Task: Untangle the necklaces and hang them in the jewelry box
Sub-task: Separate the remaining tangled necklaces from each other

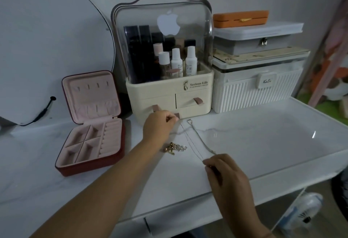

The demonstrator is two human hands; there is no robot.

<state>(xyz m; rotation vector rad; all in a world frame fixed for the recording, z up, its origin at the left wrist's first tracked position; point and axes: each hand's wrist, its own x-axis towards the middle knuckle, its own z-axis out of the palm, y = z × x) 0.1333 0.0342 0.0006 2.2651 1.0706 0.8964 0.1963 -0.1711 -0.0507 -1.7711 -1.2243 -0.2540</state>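
A thin silver necklace chain (pixel 190 140) lies stretched across the white tabletop. My left hand (pixel 159 124) pinches its far end near the cream organizer's drawers. My right hand (pixel 224 172) pinches its near end close to the table's front. A second silver chain (pixel 202 140) runs beside it. A small tangle of gold and silver jewelry (pixel 174 148) lies between my hands. The red jewelry box (pixel 90 124) with pink lining stands open at the left; its raised lid shows a row of hooks with nothing hanging on them.
A cream cosmetics organizer (pixel 165 91) with a clear dome stands behind the chains. A white ribbed case (pixel 258 91) with stacked boxes sits to its right. A round mirror (pixel 47 40) leans at the left. The table's front edge (pixel 244 187) runs near my right hand.
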